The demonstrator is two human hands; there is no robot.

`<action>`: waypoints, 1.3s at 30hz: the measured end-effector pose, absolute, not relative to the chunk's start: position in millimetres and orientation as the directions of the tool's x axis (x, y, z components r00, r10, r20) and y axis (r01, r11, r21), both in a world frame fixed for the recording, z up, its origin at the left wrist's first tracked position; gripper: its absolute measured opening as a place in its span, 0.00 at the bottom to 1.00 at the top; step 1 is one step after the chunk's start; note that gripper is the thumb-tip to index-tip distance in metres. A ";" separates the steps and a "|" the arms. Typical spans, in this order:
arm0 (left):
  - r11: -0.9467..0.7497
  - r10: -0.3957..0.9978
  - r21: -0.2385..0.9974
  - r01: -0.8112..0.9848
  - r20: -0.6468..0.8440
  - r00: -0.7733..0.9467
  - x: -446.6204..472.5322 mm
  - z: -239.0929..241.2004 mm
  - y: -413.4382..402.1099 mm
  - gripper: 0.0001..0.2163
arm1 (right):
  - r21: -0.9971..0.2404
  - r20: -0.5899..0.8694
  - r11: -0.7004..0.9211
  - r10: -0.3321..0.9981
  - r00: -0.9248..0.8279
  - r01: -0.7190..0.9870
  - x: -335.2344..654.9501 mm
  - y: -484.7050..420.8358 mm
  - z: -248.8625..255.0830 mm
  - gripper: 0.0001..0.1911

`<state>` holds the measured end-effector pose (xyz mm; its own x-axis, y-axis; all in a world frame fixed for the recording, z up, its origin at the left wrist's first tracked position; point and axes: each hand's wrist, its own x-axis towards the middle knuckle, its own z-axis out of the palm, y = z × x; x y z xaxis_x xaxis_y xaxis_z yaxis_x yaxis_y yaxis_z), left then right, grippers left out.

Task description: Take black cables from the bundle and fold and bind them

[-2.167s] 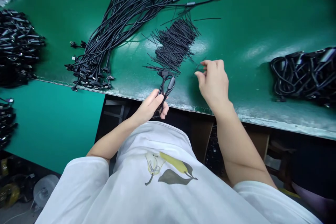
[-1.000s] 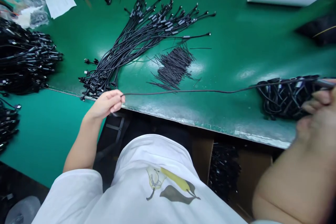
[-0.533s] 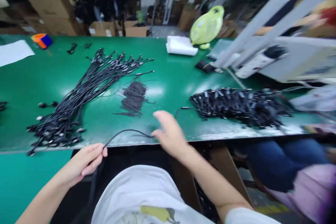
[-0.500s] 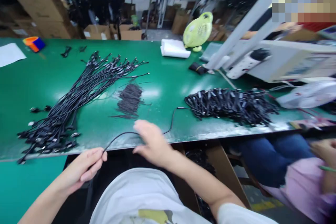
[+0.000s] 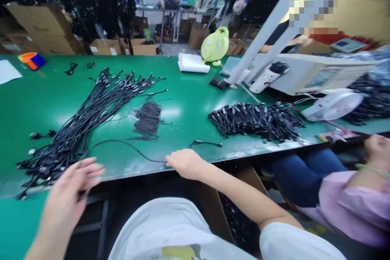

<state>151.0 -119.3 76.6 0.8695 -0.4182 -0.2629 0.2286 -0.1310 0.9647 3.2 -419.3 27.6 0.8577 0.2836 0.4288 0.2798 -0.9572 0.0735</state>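
Observation:
A single black cable (image 5: 131,145) arcs over the front of the green table (image 5: 183,122). My right hand (image 5: 186,164) is closed round it near the table's front edge. The cable's thin connector end (image 5: 207,143) sticks out beyond that hand and lies on the table. At the left, my left hand (image 5: 74,185) is slightly blurred, its fingers loosely curled around a dark part that looks like the cable's other end. Beside it lies a bundle of long black cables (image 5: 91,109). A heap of thin black ties (image 5: 148,118) sits between the hands, farther back.
Folded black cables (image 5: 256,120) form a row at the right. Behind stand a white folded cloth (image 5: 193,63), a green fan (image 5: 215,44), a lamp post and a machine (image 5: 319,75). An orange-blue tape roll (image 5: 32,61) lies at back left. A co-worker (image 5: 350,203) sits at right.
My right hand has gone from open over the cable to closed on it. The connector end has come away from the row of folded cables. My left hand has moved left.

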 end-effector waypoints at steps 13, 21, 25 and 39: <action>-0.030 -0.895 0.754 0.656 -0.312 0.318 124.7 49.7 -165.9 0.16 | -0.658 0.137 -0.740 0.066 0.988 0.140 16.7 -426.8 45.7 0.14; 0.283 -0.742 0.592 0.755 -0.364 0.563 136.4 62.8 -149.1 0.18 | -0.536 0.123 -0.839 0.028 0.992 0.090 -0.5 -442.9 16.3 0.18; 0.298 -0.707 0.616 0.729 -0.371 0.603 140.1 63.5 -153.3 0.16 | -0.198 0.277 -0.971 0.076 0.958 0.134 -11.0 -443.1 15.9 0.17; 0.139 -0.662 0.829 0.542 -0.329 0.673 141.3 56.9 -167.6 0.23 | 0.125 0.612 -0.913 0.379 0.694 0.389 -11.7 -426.6 55.0 0.07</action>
<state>141.3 -167.6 56.9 0.6732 -0.6621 -0.3293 0.5419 0.1386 0.8289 -11.7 -426.6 55.0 0.6943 0.3793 0.6116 0.3890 -0.9128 0.1246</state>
